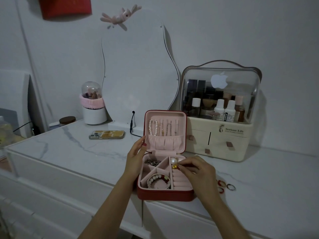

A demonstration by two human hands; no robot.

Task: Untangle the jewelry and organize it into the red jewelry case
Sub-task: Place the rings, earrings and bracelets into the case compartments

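The red jewelry case (164, 194) lies open on the white marble dresser top, pink inside. A pearl bracelet (153, 127) and thin chains hang in its raised lid. Beaded bracelets (158, 181) fill the front left compartment, and a dark chain (152, 162) lies in the back left one. My right hand (198, 175) pinches a pearl and gold earring (174, 163) over the ring rolls at the case's right side. My left hand (135, 156) rests with straight fingers against the case's left edge and lid. Three loose rings (226, 186) lie on the top right of the case.
A cream cosmetics organizer (219, 118) with a clear dome stands behind right. A phone (106, 134) lies back left, by a wavy mirror (136, 75) and a black cable (132, 125). A domed brush holder (93, 104) stands further left. The dresser's front edge is close.
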